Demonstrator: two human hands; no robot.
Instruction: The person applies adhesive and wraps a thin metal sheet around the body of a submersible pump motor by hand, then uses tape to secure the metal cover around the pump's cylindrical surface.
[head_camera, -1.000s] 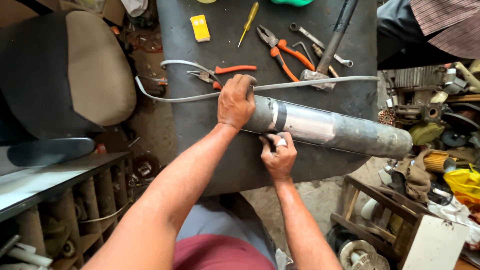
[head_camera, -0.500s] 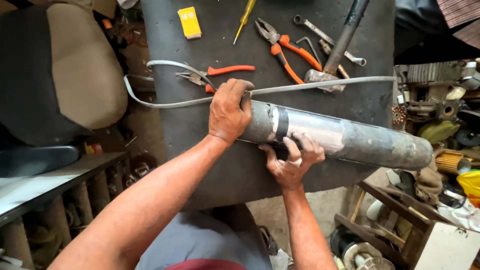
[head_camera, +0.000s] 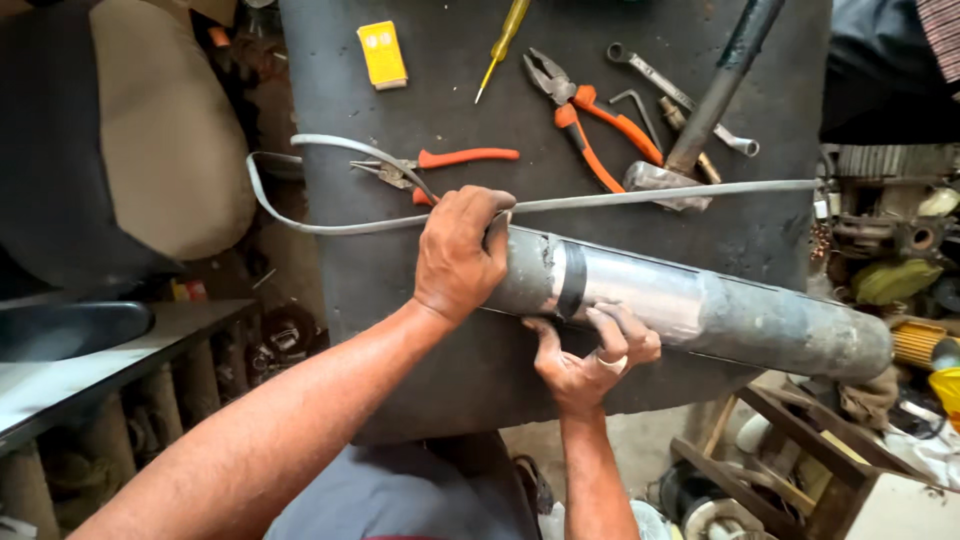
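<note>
A long grey metal cylinder (head_camera: 720, 310) lies across the dark bench top (head_camera: 440, 90), its right end past the bench edge. My left hand (head_camera: 458, 252) is clamped over the cylinder's left end. My right hand (head_camera: 590, 350) presses from below against the shiny band of the cylinder, next to a dark ring (head_camera: 570, 282); a ring-like object sits at its fingers. A flat grey cable (head_camera: 640, 197) runs from under my left hand, along the bench and loops off the left edge.
On the bench lie orange-handled pliers (head_camera: 590, 125), needle-nose pliers (head_camera: 440, 165), a yellow screwdriver (head_camera: 500, 45), a wrench (head_camera: 680, 95), a hammer (head_camera: 710, 100) and a yellow box (head_camera: 382, 55). A padded seat (head_camera: 150, 150) stands left; machine parts clutter the floor right.
My right hand has slid right along the cylinder's underside and pressed onto the shiny band. The left hand has stayed on the cylinder's end. The view has moved closer.
</note>
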